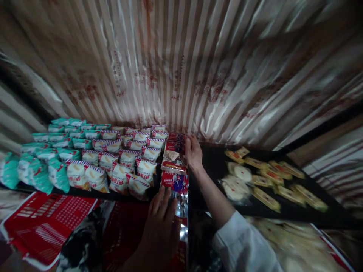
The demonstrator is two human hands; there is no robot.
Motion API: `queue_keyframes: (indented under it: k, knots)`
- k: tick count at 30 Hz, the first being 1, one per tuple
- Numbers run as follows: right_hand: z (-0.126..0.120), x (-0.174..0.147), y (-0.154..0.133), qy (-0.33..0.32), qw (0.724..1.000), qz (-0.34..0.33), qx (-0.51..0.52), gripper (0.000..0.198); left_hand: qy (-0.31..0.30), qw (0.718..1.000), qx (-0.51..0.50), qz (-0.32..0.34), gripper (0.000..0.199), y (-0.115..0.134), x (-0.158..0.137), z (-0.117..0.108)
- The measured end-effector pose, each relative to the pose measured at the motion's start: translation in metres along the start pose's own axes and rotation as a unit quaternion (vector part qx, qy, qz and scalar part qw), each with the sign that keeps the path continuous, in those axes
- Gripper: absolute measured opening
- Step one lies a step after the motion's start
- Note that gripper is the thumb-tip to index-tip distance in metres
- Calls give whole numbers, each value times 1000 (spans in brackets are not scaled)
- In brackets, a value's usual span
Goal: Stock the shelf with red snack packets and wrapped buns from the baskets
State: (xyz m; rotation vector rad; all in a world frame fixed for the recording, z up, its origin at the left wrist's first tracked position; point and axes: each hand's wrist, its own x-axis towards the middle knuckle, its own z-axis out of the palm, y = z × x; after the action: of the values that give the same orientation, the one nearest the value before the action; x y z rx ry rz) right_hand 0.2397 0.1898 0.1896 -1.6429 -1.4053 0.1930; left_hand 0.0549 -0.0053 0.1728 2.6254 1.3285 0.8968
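A column of red and blue snack packets [174, 180] runs from the back of a black shelf [204, 177] past its front edge, where silvery wrapping shows. My right hand [194, 153] rests along the right side of the column near the back, fingers extended and not wrapped round a packet. Close to the front packets, my left hand [160, 219] lies with its fingers stretched and slightly apart at the column's left side; its lower part is dark. Rows of white snack bags [123, 177] with red and blue striped tops stand just left of the column.
Teal snack bags [58, 175] fill the shelf's left end. Yellow wrapped packs [266, 198] and pale round items in clear bags [235, 189] lie to the right. A red basket [51, 226] sits below at left. Striped sheeting [170, 75] hangs behind.
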Motion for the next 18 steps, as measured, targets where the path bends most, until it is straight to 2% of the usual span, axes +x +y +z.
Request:
queue_keyframes:
  k: [2,4,7,10,12,14,18]
  knots:
    - [-9,-18,18,44,994,76,65,57,2,1000,-1,-12,45,-1,-4,0]
    - [-12,-43,39,61,980,150,119,62,0,1000,-1,-16,49,-2,-9,0]
    - [-7,-83,64,19,955,210,210,68,-7,1000,2,-16,56,-2,-14,0]
    - [3,-114,73,9,908,276,314,74,-10,1000,11,-19,60,0,-15,-1]
    - [8,-125,71,0,882,298,365,74,-8,1000,14,-23,63,2,-14,1]
    - [11,-131,66,-13,867,304,396,72,-7,999,7,-36,63,3,-14,3]
    - [14,-133,55,-39,857,299,418,70,-11,997,-28,-73,62,1,-13,10]
